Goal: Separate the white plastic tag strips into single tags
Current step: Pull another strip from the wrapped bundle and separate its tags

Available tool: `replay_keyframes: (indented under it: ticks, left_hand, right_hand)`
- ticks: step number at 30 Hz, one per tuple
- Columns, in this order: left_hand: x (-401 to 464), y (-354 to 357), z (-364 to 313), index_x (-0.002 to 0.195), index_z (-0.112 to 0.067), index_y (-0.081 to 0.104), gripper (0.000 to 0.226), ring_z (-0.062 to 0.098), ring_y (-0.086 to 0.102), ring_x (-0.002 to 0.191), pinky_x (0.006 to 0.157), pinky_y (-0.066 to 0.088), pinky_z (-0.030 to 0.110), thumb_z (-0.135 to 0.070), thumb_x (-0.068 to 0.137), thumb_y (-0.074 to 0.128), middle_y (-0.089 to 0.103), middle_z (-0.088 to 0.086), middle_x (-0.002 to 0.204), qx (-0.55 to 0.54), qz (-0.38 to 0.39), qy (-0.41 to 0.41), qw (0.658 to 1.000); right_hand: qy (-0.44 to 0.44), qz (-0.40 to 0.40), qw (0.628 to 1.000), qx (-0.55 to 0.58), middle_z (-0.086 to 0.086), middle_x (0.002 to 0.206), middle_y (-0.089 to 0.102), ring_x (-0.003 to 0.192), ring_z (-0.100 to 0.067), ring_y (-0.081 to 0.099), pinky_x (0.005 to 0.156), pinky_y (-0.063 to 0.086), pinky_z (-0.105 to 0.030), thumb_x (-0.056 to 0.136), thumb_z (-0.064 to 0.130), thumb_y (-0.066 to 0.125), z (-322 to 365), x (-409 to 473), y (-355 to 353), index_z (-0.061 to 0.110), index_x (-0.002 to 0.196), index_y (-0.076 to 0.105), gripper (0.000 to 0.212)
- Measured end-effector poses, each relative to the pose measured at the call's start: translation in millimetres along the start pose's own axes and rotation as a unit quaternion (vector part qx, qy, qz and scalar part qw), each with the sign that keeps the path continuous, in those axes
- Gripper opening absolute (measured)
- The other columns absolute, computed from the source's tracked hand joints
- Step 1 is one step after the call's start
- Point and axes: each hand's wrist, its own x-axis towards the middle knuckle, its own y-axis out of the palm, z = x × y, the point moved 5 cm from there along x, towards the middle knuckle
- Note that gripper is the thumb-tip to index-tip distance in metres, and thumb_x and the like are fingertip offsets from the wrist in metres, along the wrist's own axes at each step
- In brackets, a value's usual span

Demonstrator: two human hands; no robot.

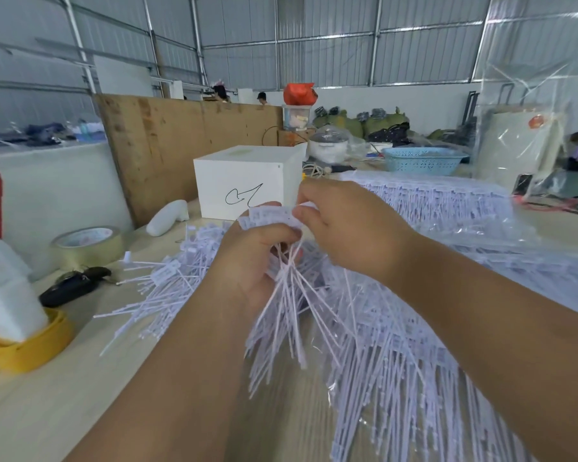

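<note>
while left hand (247, 261) grips tag strips (274, 218), right hand (341, 228) pinches them.

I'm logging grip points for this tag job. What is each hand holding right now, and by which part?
Both hold one tag strip: left hand grips below the heads, right hand pinches its head end.

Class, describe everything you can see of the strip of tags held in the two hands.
The strip of tags is white plastic: flat heads joined in a row, thin tails fanning downward, slightly blurred. It is lifted above the wooden table. The left hand grips it from below where the tails gather; the right hand pinches the right end of the row.
</note>
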Motion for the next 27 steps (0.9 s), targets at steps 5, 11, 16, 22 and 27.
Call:
replay_keyframes:
  ticks: [5, 11, 16, 22, 27]
  left_hand:
    - [2, -10, 6, 0.088, -0.003, 0.061, 0.02, 0.009, 0.053, 0.046, 0.045, 0.046, 0.017, 0.015, 0.08, 0.058, 0.059, 0.004, 0.061, -0.033, -0.052, -0.053, 0.997]
    - [6, -15, 4, 0.104, 0.0, 0.06, 0.028, 0.01, 0.057, 0.045, 0.048, 0.049, 0.019, 0.017, 0.081, 0.059, 0.062, 0.006, 0.067, -0.041, -0.073, -0.035, 0.996]
    - [4, -12, 14, 0.088, 0.001, 0.059, 0.006, 0.015, 0.055, 0.048, 0.049, 0.052, 0.02, 0.007, 0.088, 0.056, 0.056, 0.01, 0.067, -0.051, -0.062, -0.1, 0.992]
    - [0, -5, 18, 0.098, 0.001, 0.061, 0.012, 0.02, 0.054, 0.061, 0.054, 0.053, 0.024, 0.002, 0.087, 0.055, 0.056, 0.013, 0.075, -0.021, 0.024, -0.132, 0.991]
    - [-2, 0, 18, 0.111, 0.002, 0.062, 0.037, 0.023, 0.061, 0.068, 0.056, 0.054, 0.026, 0.019, 0.078, 0.06, 0.063, 0.016, 0.084, 0.053, 0.055, -0.085, 0.993]
  right_hand:
    - [0.009, 0.025, 0.998, -0.056, -0.01, 0.097, 0.062, 0.085, -0.026, 0.054, 0.067, 0.044, -0.035, 0.103, 0.031, 0.042, -6, 2, 0, 0.012, 0.109, 0.055, 0.024]
    - [0.038, 0.033, 0.994, -0.098, 0.001, 0.075, 0.044, 0.074, -0.026, 0.048, 0.063, 0.044, -0.036, 0.102, 0.035, 0.04, -12, 7, 5, 0.015, 0.109, 0.054, 0.025]
    - [0.113, 0.005, 0.992, -0.056, 0.007, 0.071, 0.037, 0.075, -0.024, 0.046, 0.063, 0.037, -0.034, 0.101, 0.03, 0.044, -23, 12, 8, 0.016, 0.104, 0.053, 0.016]
    - [0.177, -0.05, 0.983, 0.026, 0.005, 0.073, 0.041, 0.077, -0.025, 0.051, 0.054, 0.032, -0.03, 0.098, 0.025, 0.049, -25, 15, 21, 0.022, 0.094, 0.046, 0.006]
    - [0.206, -0.065, 0.973, 0.08, 0.007, 0.072, 0.043, 0.077, -0.022, 0.051, 0.053, 0.031, -0.028, 0.098, 0.024, 0.05, -27, 20, 25, 0.018, 0.099, 0.051, 0.006]
